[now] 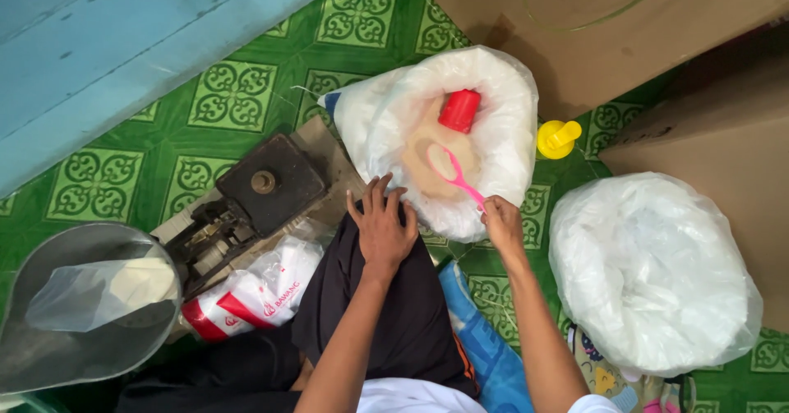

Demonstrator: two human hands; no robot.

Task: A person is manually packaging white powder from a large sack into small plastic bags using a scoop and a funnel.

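Scooping: right hand (503,224) pinches pink spoon (454,172) handle, bowl resting on tan powder.
Left hand (382,226): spread flat on knee, holding nothing.
Powder bag (493,92): open just ahead of both hands; red cup (459,110) inside.
Scale pan (49,364): well left, small clear bag (90,294) on it.
Next move, likely: load spoon, lift level.

Soft, even daylight lit the scene brightly. The white plastic bag (653,269) at the right glared slightly, losing detail. Shadows stayed shallow, darkest beside the cardboard boxes (625,27). Focus was sharp; edges bent mildly.
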